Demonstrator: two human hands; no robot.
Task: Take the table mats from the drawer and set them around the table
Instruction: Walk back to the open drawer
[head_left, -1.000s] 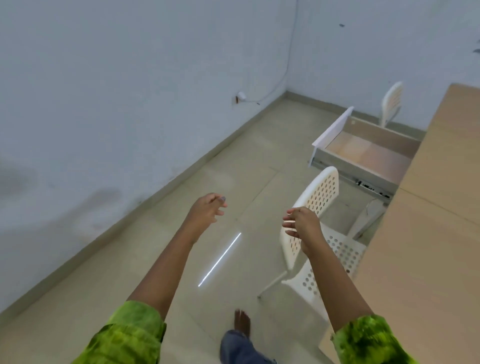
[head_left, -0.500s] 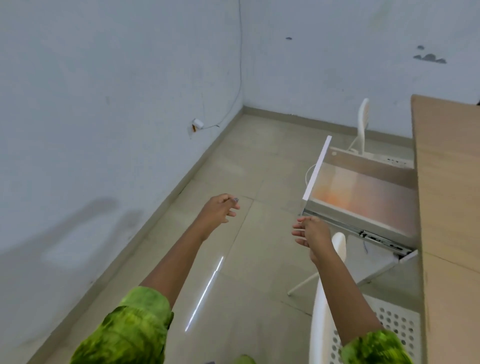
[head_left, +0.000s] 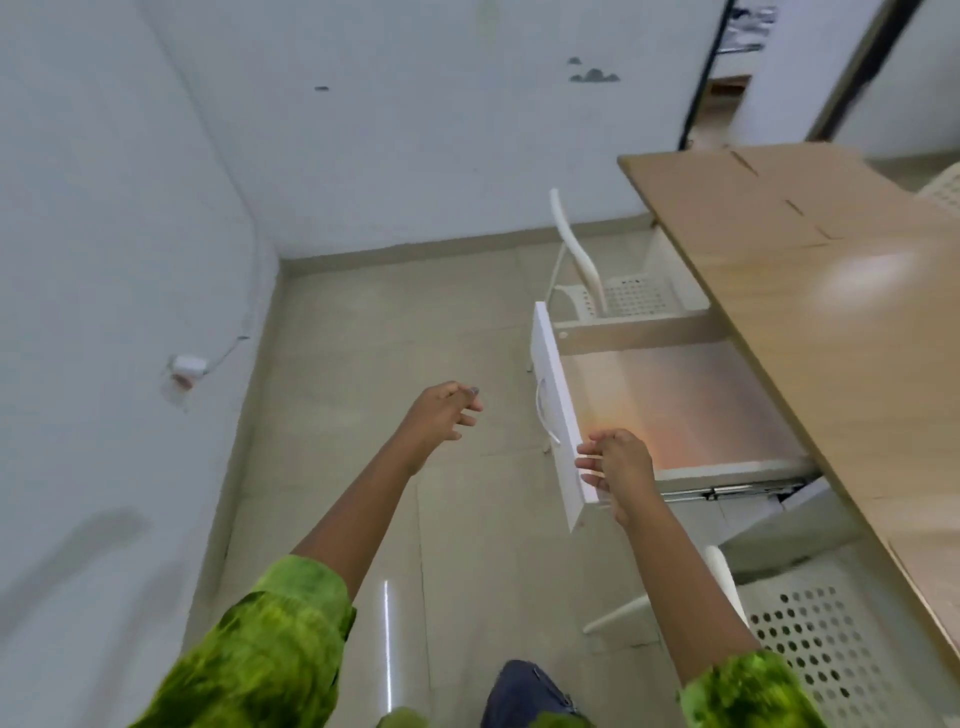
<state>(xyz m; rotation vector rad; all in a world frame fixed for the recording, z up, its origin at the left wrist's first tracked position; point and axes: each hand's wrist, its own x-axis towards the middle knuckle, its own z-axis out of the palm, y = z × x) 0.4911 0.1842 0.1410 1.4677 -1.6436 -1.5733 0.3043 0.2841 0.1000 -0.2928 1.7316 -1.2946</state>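
A white drawer (head_left: 556, 410) stands pulled out from under the wooden table (head_left: 831, 312). Its floor (head_left: 680, 410) is a pale glossy sheet with an orange sheen; I cannot tell whether it is a mat. My right hand (head_left: 621, 467) is at the near end of the drawer's front panel, fingers apart, fingertips at the panel's top edge, holding nothing. Out to the left, my left hand (head_left: 441, 418) hovers over the floor with its fingers loosely spread and nothing in it.
A white perforated chair (head_left: 821, 639) stands close by my right arm, pushed under the table. A second white chair (head_left: 576, 249) is beyond the drawer. The white wall at left carries a socket (head_left: 184, 369) with a cable. A doorway (head_left: 727, 78) is at the back right.
I have walked toward the drawer and the view has turned right. My right hand has come from beside the near chair to the drawer's front panel. Both hands stay unfilled.
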